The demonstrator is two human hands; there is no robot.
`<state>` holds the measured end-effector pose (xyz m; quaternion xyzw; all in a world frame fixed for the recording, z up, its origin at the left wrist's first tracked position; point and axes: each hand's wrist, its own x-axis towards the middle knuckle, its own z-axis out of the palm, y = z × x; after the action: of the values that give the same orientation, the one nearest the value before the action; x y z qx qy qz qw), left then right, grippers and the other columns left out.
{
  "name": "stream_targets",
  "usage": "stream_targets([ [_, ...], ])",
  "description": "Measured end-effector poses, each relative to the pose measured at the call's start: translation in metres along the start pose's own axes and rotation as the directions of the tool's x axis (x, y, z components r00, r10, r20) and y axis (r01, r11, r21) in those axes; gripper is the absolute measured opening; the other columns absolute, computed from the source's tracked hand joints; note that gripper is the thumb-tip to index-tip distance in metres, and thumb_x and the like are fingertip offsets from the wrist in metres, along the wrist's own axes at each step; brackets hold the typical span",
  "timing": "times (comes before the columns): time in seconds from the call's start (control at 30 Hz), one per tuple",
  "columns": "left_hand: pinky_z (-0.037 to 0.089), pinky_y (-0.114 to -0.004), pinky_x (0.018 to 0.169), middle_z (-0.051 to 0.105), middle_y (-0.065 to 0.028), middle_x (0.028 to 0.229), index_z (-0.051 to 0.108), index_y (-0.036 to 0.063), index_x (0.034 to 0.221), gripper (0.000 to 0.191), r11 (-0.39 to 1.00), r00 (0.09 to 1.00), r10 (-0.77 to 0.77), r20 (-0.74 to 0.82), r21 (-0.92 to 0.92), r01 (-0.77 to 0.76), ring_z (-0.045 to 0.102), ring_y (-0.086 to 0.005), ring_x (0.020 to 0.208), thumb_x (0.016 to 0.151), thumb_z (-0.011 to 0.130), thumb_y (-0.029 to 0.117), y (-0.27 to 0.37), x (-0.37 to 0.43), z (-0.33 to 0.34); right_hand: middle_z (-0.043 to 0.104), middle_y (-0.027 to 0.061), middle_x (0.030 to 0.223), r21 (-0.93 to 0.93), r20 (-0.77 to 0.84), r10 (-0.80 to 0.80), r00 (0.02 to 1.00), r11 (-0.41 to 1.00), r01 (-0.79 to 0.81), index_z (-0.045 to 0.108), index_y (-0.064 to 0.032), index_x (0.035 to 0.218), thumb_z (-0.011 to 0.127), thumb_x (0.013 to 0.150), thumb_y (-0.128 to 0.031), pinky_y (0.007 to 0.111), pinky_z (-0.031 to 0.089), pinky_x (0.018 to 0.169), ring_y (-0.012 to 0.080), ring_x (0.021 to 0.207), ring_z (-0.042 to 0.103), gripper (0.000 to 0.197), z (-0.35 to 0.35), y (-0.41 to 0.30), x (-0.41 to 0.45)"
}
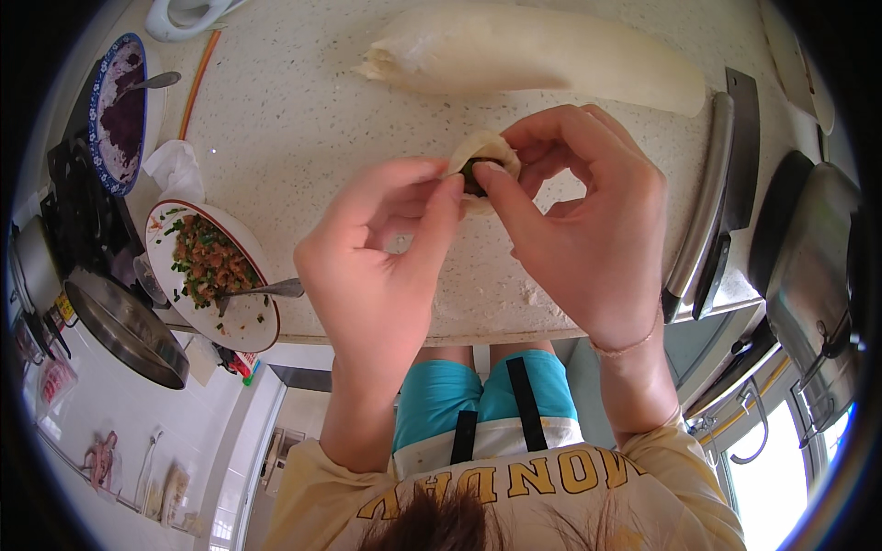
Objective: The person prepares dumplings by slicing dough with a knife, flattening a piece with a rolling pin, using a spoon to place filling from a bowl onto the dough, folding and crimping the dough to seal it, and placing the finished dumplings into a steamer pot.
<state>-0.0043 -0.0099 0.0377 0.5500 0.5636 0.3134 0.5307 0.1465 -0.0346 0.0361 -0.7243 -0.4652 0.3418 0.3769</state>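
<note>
Both hands hold a small piece of dough [486, 146] with dark green filling [471, 180] inside, above the speckled counter. My left hand [379, 255] pinches its left edge between thumb and fingertips. The thumb of my right hand [592, 206] presses at the filling, while its fingers hold the dough's right side. Beyond the hands lies a long, thick roll of dough [537, 52]. Left of my left hand is a white bowl with a red-brown rim [238, 237], holding minced filling with chopped greens [207, 258] and a metal spoon [269, 289].
A blue-patterned dish [141, 82] of dark purple filling stands far left, near an orange stick [200, 82]. A cleaver [742, 151] and a long steel-coloured tool [710, 186] lie to the right, beside a metal sink or pan [813, 268]. Flour dusts the counter's front edge [510, 336].
</note>
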Motion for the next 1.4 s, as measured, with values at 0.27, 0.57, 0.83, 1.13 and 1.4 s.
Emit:
stream_targets([
  [0.27,0.055,-0.027,0.052,0.071,-0.0086,0.075,0.067,-0.0030,0.089,0.024,0.853,0.857,-0.515,0.024,-0.083,0.515,0.068,-0.0131,0.060,0.097,0.076,0.017,0.014,-0.008,0.007,0.068,0.0059,0.093,0.072,0.071,0.106,0.992,0.991,-0.111,0.071,0.0047,0.102,0.080,0.083,0.003,0.022,0.061,0.050,0.0090,0.085,0.069,0.021,-0.003,-0.003,-0.002],
  [0.57,0.051,-0.027,0.054,0.068,-0.0094,0.069,0.066,-0.0072,0.084,0.024,0.782,0.783,-0.622,0.011,-0.054,0.621,0.068,-0.0131,0.058,0.095,0.072,0.014,0.022,0.006,0.012,0.069,0.0058,0.093,0.019,0.032,0.096,0.995,0.995,-0.097,0.072,0.0042,0.099,0.082,0.081,0.004,0.023,0.060,0.050,0.0093,0.083,0.070,0.020,0.001,-0.003,-0.002],
  [0.83,0.051,-0.028,0.055,0.068,-0.0097,0.067,0.064,-0.0049,0.078,0.023,0.802,0.803,-0.594,0.045,-0.035,0.596,0.069,-0.0133,0.059,0.094,0.070,0.011,0.019,0.006,0.011,0.069,0.0061,0.092,0.025,0.016,0.097,0.995,0.995,-0.098,0.071,0.0043,0.098,0.082,0.080,0.004,0.023,0.058,0.052,0.0098,0.081,0.070,0.021,0.002,-0.003,-0.004],
  [1.13,0.054,-0.023,0.055,0.068,-0.0040,0.076,0.063,-0.0018,0.088,0.014,0.973,0.975,-0.199,0.095,0.135,0.185,0.065,-0.0083,0.062,0.100,0.067,0.005,0.012,-0.005,0.005,0.069,0.0063,0.091,0.026,0.004,0.065,0.998,0.998,-0.065,0.071,0.0040,0.098,0.081,0.080,0.004,0.023,0.058,0.053,0.0100,0.080,0.069,0.020,0.002,-0.002,-0.002],
  [1.4,0.057,-0.024,0.063,0.072,-0.0071,0.092,0.068,-0.0033,0.098,0.005,0.973,0.969,-0.228,-0.092,0.009,0.230,0.069,-0.0111,0.073,0.096,0.072,-0.001,0.010,-0.010,0.009,0.070,0.0062,0.090,0.064,0.019,0.108,0.994,0.992,-0.109,0.072,0.0035,0.100,0.081,0.084,0.001,0.023,0.055,0.053,0.0099,0.081,0.070,0.018,0.001,0.000,-0.004],
])
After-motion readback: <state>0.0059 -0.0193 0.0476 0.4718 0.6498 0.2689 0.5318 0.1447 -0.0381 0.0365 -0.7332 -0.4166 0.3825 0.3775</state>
